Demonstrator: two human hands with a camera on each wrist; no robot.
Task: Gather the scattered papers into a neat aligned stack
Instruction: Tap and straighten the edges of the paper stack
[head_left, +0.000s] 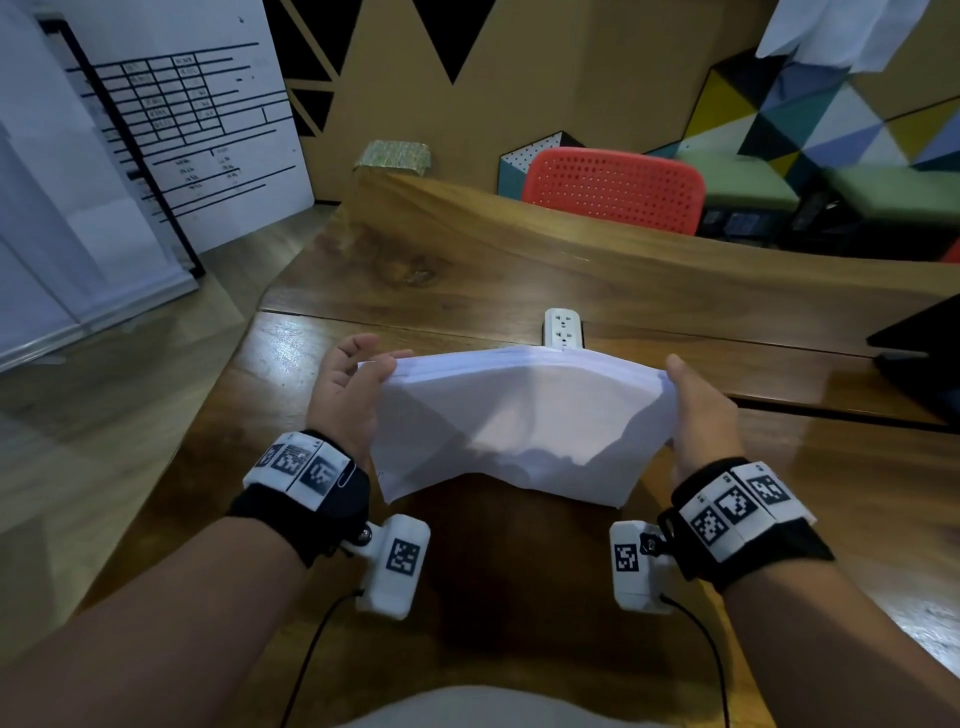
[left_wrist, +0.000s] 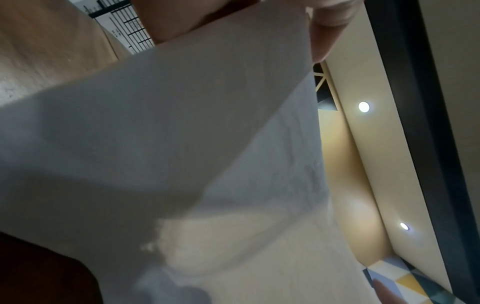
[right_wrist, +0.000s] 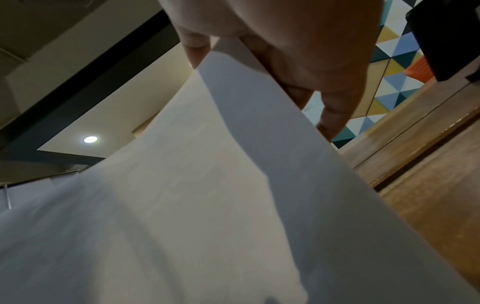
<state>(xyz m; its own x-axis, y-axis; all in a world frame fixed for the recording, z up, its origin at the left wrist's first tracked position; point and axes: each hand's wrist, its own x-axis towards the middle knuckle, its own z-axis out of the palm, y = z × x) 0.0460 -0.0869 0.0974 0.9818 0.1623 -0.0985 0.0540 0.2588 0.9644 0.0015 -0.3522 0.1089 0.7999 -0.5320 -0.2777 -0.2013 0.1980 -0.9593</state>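
Note:
A stack of several white papers (head_left: 519, 421) stands upright on its lower edge above the wooden table (head_left: 363, 291), bowed in the middle. My left hand (head_left: 348, 389) grips its left side, thumb on the near face. My right hand (head_left: 701, 410) grips the right side. In the left wrist view the papers (left_wrist: 155, 144) fill the frame, with fingers (left_wrist: 322, 37) curled over the top edge. The right wrist view shows the papers (right_wrist: 182, 205) from below, pinched by my fingers (right_wrist: 311, 82). The sheets' top edges lie close together but slightly fanned.
A white power strip (head_left: 562, 327) sits just behind the papers. A dark laptop (head_left: 924, 353) lies at the table's right edge. A red chair (head_left: 613, 187) stands beyond the raised wooden divider (head_left: 571, 244). A whiteboard (head_left: 182, 130) leans at the left.

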